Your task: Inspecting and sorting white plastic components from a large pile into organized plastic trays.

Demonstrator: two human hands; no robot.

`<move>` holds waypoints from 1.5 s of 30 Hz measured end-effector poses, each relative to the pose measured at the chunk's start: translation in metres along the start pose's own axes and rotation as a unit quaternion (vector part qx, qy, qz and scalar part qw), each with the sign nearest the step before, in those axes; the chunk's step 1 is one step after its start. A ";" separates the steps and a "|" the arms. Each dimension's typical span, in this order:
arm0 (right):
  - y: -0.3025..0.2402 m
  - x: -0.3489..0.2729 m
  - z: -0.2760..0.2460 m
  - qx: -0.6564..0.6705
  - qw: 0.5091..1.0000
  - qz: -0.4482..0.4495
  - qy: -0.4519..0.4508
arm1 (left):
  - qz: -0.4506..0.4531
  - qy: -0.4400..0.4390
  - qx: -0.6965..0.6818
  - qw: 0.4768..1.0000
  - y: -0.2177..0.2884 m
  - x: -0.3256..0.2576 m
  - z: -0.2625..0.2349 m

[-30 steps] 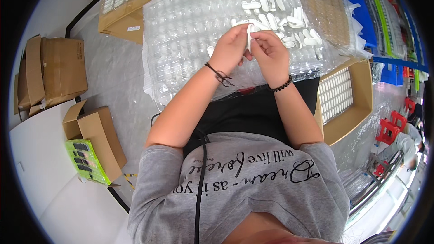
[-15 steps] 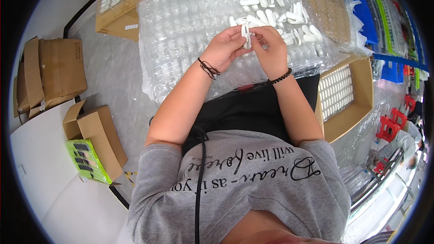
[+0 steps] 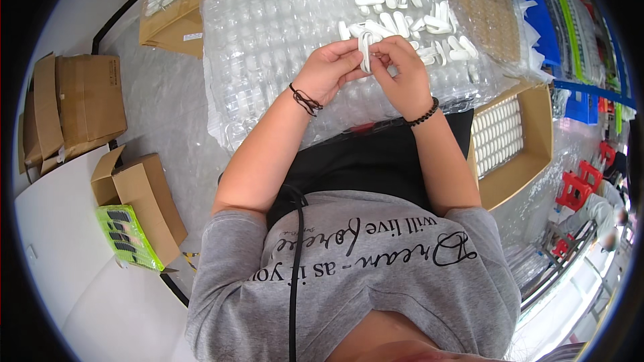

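Note:
Between my two hands, upright, is a small white oblong plastic part (image 3: 365, 51) with rounded ends. My left hand (image 3: 331, 70) pinches it from the left side, thumb and fingers closed. On the other side my right hand (image 3: 401, 72) has its thumb and forefinger closed against the same part. Both hands are over a clear plastic blister tray (image 3: 268, 47) with rows of pockets. Just beyond my fingers, several loose white parts (image 3: 400, 23) of the same kind lie scattered on the tray, some on their sides.
A cardboard box (image 3: 513, 181) at my right holds rows of white parts. At the back left stands another carton (image 3: 171, 30) with filled trays on top. Open cartons (image 3: 149, 194) sit at the left. Red stools (image 3: 572, 190) and another person (image 3: 597, 214) appear far right.
The white part has turned slightly in my fingers and shows more of its long face. My right hand has shifted a little; both hands still grip the part.

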State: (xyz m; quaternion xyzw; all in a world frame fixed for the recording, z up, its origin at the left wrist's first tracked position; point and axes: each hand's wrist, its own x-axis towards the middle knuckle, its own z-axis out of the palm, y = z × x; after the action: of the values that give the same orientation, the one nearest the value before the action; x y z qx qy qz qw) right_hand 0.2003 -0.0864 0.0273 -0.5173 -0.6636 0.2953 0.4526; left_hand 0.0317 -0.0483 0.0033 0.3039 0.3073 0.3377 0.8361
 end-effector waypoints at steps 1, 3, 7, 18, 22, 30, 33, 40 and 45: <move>-0.002 0.001 0.001 -0.013 1.000 -0.007 0.004 | 0.000 0.001 0.000 1.000 0.000 0.001 -0.001; -0.004 0.001 0.002 -0.027 0.999 -0.014 0.010 | 0.003 0.003 -0.012 1.000 -0.002 0.003 -0.003; -0.002 -0.002 0.005 -0.038 0.999 -0.026 0.014 | -0.004 0.018 -0.002 1.000 -0.004 0.003 -0.006; 0.009 0.006 -0.004 0.092 0.995 -0.004 -0.034 | 0.022 -0.057 -0.078 0.995 0.009 0.001 -0.006; 0.019 0.010 -0.004 0.240 0.954 0.167 0.072 | 0.071 -0.023 -0.162 0.984 0.030 -0.005 -0.012; 0.032 0.010 0.008 -0.140 0.982 0.045 -0.121 | 0.033 0.271 0.133 0.953 0.036 0.005 -0.022; 0.036 0.011 0.003 -0.132 0.981 0.073 -0.121 | -0.004 0.230 0.210 0.950 0.030 0.006 -0.026; 0.024 0.003 0.013 0.174 0.971 0.145 -0.072 | 0.023 0.050 0.291 0.955 0.025 0.001 -0.004; 0.011 0.010 0.006 0.116 0.977 0.151 -0.093 | -0.053 0.054 0.162 0.984 0.029 0.000 -0.015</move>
State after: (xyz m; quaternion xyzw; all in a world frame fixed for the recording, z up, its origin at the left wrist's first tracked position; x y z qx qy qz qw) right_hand 0.1987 -0.0733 0.0181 -0.5253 -0.5786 0.4822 0.3959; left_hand 0.0097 -0.0272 0.0145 0.4000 0.4181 0.2550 0.7747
